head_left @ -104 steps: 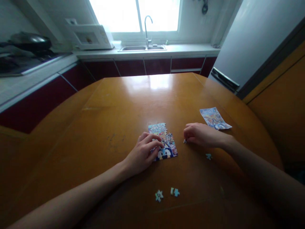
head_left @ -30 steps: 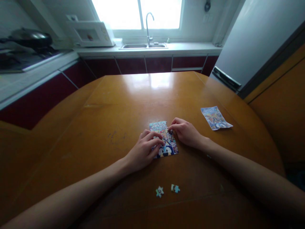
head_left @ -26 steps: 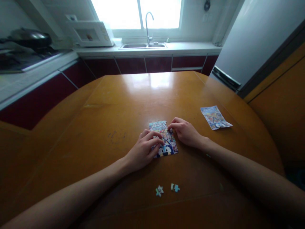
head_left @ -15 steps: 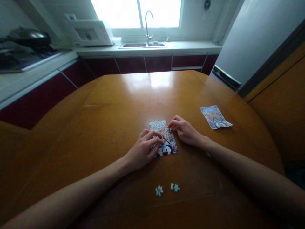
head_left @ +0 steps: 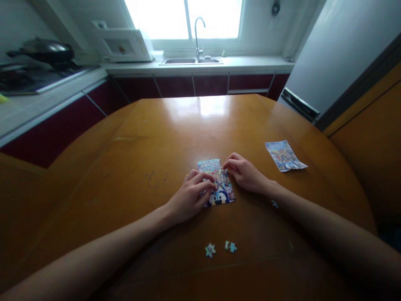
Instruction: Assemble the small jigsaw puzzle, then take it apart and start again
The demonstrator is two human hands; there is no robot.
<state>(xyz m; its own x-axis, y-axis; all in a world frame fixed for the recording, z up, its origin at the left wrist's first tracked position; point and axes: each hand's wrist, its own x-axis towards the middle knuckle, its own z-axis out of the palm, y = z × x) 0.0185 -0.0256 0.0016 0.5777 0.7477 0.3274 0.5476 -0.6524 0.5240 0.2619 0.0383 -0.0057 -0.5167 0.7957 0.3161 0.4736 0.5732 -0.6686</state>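
A small jigsaw puzzle (head_left: 222,196) with a colourful cartoon picture and a dark blue figure at its near edge lies flat on the table. My left hand (head_left: 194,192) rests over its left side, fingers spread and touching the surface. At the puzzle's upper right edge, where the outline is stepped, my right hand (head_left: 238,170) pinches a puzzle piece that its fingertips mostly hide. Loose pieces lie nearer to me: a pale green cluster (head_left: 210,250) and a light blue and yellow one (head_left: 231,246). Another loose piece (head_left: 275,204) sits beside my right forearm.
A creased picture sheet (head_left: 285,156) lies to the right on the wooden table (head_left: 150,142). Beyond the table are a counter with a sink (head_left: 178,61) and tap, a white microwave (head_left: 125,45), a wok (head_left: 46,50) on the stove, and a fridge (head_left: 341,54).
The whole view has shifted slightly. Both hands keep almost the same places on the puzzle. More of the loose piece beside my right forearm shows now.
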